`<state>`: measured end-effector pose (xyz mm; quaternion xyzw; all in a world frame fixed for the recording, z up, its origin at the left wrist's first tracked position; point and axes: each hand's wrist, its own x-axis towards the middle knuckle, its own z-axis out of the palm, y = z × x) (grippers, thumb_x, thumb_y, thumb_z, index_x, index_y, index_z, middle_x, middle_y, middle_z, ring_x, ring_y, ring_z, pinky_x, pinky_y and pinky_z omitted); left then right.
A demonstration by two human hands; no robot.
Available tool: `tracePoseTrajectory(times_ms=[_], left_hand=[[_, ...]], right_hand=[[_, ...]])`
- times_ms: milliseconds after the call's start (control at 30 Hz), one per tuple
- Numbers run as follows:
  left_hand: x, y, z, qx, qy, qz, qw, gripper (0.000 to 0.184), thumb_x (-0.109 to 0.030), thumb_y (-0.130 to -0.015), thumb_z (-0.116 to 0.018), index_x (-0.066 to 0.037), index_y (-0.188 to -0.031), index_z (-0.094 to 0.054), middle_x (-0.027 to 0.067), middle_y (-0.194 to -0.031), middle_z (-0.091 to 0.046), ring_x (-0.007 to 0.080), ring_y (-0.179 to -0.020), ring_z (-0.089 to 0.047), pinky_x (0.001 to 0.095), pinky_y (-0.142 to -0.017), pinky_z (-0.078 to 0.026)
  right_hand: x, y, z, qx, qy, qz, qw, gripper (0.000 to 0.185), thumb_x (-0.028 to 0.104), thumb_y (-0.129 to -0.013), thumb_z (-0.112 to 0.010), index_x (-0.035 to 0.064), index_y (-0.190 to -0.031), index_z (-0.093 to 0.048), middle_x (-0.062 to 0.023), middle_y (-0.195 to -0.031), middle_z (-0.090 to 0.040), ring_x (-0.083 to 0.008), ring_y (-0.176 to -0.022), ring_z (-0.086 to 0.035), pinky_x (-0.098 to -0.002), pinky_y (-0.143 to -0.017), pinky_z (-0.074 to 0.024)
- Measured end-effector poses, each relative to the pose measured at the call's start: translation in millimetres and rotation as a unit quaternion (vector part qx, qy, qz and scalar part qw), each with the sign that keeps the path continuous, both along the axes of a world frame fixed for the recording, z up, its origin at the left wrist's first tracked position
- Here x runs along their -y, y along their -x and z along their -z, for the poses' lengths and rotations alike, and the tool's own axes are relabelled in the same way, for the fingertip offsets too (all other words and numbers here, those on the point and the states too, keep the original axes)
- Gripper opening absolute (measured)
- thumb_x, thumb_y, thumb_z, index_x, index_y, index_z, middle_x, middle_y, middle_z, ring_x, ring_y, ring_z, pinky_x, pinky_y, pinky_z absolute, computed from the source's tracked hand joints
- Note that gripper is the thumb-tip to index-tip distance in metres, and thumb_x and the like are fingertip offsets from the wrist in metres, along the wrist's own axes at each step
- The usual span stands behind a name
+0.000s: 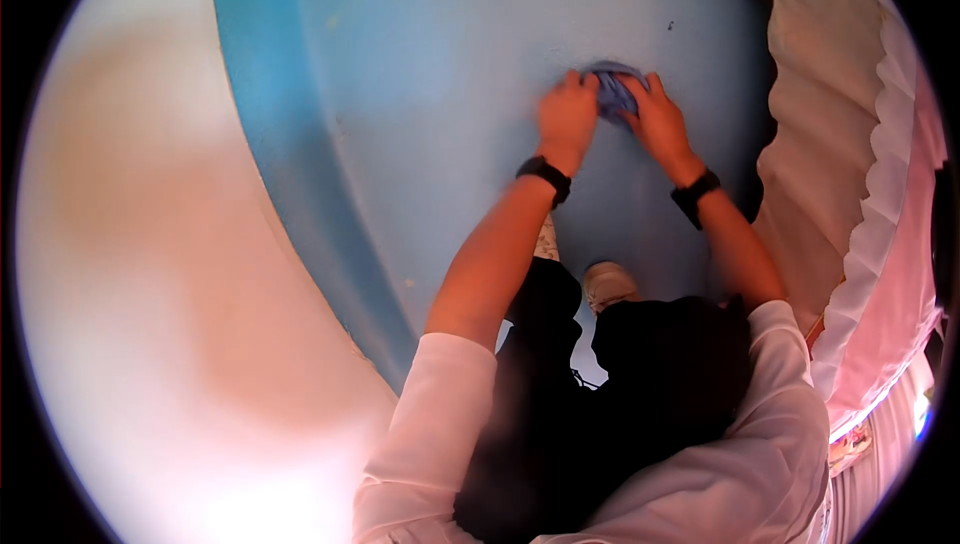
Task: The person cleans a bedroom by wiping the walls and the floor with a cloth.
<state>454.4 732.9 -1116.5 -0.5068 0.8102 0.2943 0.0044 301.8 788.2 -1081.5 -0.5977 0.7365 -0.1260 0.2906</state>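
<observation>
A crumpled blue-grey cloth [614, 96] is bunched up on the light blue floor [470, 144], between my two hands. My left hand [567, 121], slightly blurred, has its fingers curled on the cloth's left edge. From the other side my right hand [660, 126] grips it, thumb and fingers pressed into the folds. Both wrists wear a black band. Parts of the fingers are hidden in the cloth.
A pale wall [160, 244] with a blue band at its foot curves along the left. On the right hangs a beige ruffled fabric skirt [815, 104], with pink fabric [905, 274] beyond. My light shoe [606, 286] and black-clad knees are below my hands. Small dark specks dot the floor ahead.
</observation>
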Motion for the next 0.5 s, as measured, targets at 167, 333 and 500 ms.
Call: tracePoseTrajectory(times_ms=[167, 333, 500], left_hand=[[-66.9, -6.4, -7.2, 0.003, -0.047, 0.124, 0.991, 0.035, -0.018, -0.074, -0.075, -0.011, -0.104, -0.058, 0.012, -0.099, -0.059, 0.0326, -0.088, -0.064, 0.0433, -0.069, -0.053], [-107.8, -51.0, -6.8, 0.047, -0.133, 0.124, 0.982, 0.031, -0.016, -0.075, -0.072, -0.01, -0.103, -0.058, 0.0127, -0.102, -0.059, 0.0336, -0.09, -0.063, 0.0439, -0.071, -0.053], [-93.4, -62.2, -19.9, 0.049, -0.14, 0.08, 0.986, 0.031, -0.018, -0.075, -0.072, -0.009, -0.102, -0.058, 0.0124, -0.101, -0.061, 0.035, -0.091, -0.063, 0.0448, -0.073, -0.053]], right_hand=[[-107.8, -9.9, 11.3, -0.004, -0.027, 0.061, 0.998, 0.054, 0.01, -0.076, -0.073, 0.0169, -0.126, -0.053, -0.0153, -0.108, -0.051, -0.037, -0.089, -0.062, -0.0439, -0.072, -0.053], [-145.8, -55.8, 2.1, 0.039, -0.089, 0.034, 0.995, 0.055, 0.009, -0.076, -0.072, 0.0186, -0.127, -0.053, -0.0158, -0.111, -0.049, -0.0373, -0.086, -0.062, -0.0437, -0.07, -0.0536], [-122.9, -57.6, -1.8, 0.036, -0.028, -0.006, 0.999, 0.052, 0.006, -0.077, -0.069, 0.0188, -0.126, -0.055, -0.0145, -0.11, -0.05, -0.0363, -0.085, -0.062, -0.0431, -0.071, -0.0537]])
